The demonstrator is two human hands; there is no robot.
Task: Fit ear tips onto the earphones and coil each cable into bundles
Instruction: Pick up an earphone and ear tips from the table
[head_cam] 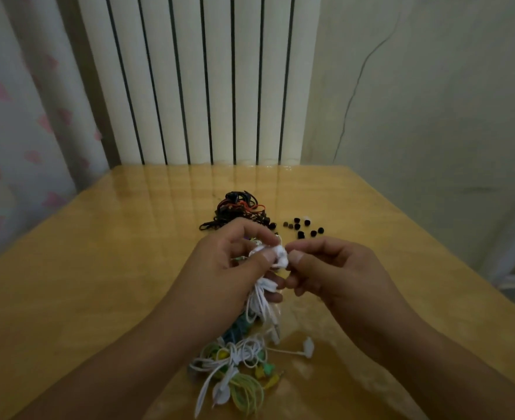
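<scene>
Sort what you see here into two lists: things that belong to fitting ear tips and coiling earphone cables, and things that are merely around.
Belongs to the job:
white earphones, held by left hand and right hand
loose ear tips
black cable bundle
white and green earphone pile

Just around:
table
radiator
curtain

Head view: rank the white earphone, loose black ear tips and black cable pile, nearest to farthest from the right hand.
1. White earphone, at the right hand's fingers.
2. Loose black ear tips, on the table just beyond the hand.
3. Black cable pile, farther back and left.
</scene>
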